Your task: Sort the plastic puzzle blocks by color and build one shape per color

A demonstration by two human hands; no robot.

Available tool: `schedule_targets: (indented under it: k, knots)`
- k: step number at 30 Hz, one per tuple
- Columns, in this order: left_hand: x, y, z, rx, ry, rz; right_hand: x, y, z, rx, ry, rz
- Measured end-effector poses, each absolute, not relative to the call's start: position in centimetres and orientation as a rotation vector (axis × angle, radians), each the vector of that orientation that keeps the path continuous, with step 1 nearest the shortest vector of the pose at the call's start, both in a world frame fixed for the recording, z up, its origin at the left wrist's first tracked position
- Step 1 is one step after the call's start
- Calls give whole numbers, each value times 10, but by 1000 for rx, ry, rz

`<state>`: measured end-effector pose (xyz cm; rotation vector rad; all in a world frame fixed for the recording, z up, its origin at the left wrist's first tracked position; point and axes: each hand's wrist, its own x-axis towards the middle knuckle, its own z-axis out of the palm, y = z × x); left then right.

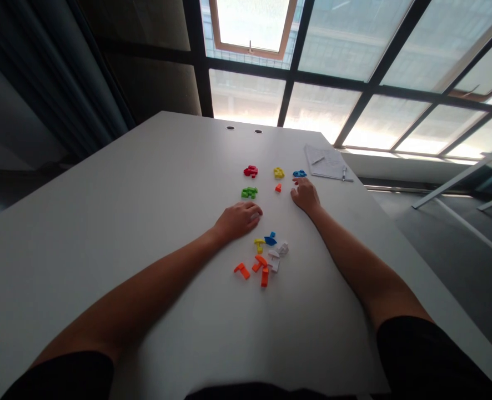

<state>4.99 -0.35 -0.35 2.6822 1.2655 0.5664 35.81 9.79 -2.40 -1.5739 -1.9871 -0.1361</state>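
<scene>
My left hand (238, 220) lies palm down on the table, fingers stretched to the right, just below a cluster of green plastic pieces (249, 193). My right hand (306, 194) reaches forward with fingers apart, its fingertips at the near edge of some blue pieces (300, 173); whether they touch is too small to tell. Left of that hand are a small orange piece (278, 188) and yellow pieces (279, 173). Red pieces (251, 171) sit farther left. Nearer me lies a loose pile: orange pieces (264, 276), white pieces (274, 260), a yellow piece (259, 244) and a blue piece (271, 239).
Papers (327, 162) with a pen (318, 160) and another pen (344, 173) lie at the right edge of the white table (125, 183). Two round cable holes are at its far end. Windows stand beyond, a dark curtain (58, 72) at left, a white-framed table (454, 180) at right.
</scene>
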Motion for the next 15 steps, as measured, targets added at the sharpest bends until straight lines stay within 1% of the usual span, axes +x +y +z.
schedule_targets:
  k: [5, 7, 10, 15]
  knots:
    - [50, -4, -4, 2704, 1271, 578, 350, 21, -15, -896, -2263, 46]
    - [50, -4, -4, 2705, 1275, 579, 344, -10, -9, -728, -2352, 224]
    - [51, -4, -3, 2705, 1284, 572, 336, -37, -2, -583, -2391, 434]
    - [50, -4, -4, 2701, 1297, 571, 331, -34, 2, -540, -2453, 550]
